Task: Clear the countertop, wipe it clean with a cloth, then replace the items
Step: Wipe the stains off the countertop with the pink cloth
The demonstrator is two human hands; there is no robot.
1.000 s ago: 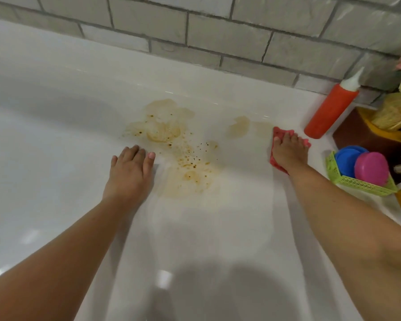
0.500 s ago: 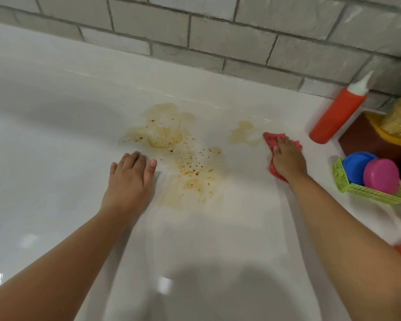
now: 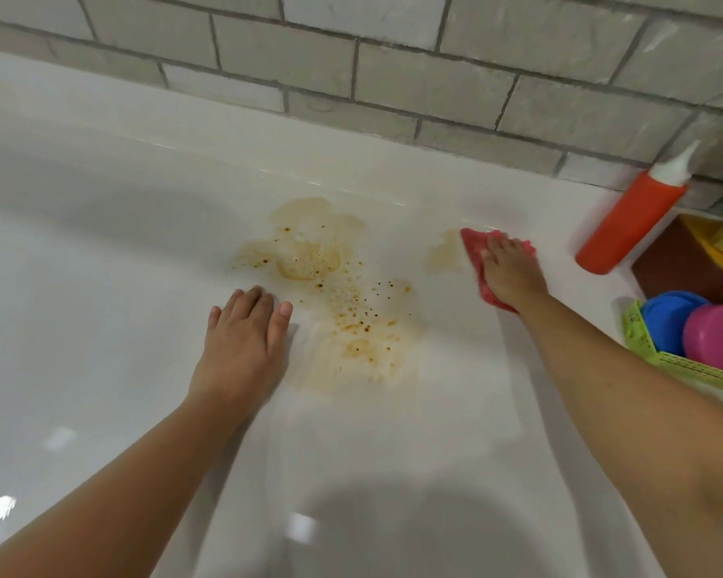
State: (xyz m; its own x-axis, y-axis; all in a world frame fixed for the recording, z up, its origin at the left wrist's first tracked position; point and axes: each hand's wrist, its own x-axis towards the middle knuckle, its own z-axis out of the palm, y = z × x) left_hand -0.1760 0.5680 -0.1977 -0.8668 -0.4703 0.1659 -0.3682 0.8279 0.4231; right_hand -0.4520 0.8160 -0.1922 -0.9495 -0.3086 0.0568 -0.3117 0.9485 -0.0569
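Filling most of the frame, the white worktop (image 3: 101, 264) meets a tiled wall (image 3: 435, 77) along the top. A brown stain (image 3: 343, 319) spreads over its centre. At the right edge stand a red bottle (image 3: 627, 223) and a green basket (image 3: 643, 344). The left hand (image 3: 243, 335) lies flat, fingers straight, just left of the stain. Right of centre, the right hand (image 3: 510, 273) presses flat-fingered on a red cloth (image 3: 472, 241), touching a smaller smear (image 3: 445, 254).

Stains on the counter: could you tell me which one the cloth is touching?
The small pale stain, right of the large speckled stain; the red cloth meets its edge.
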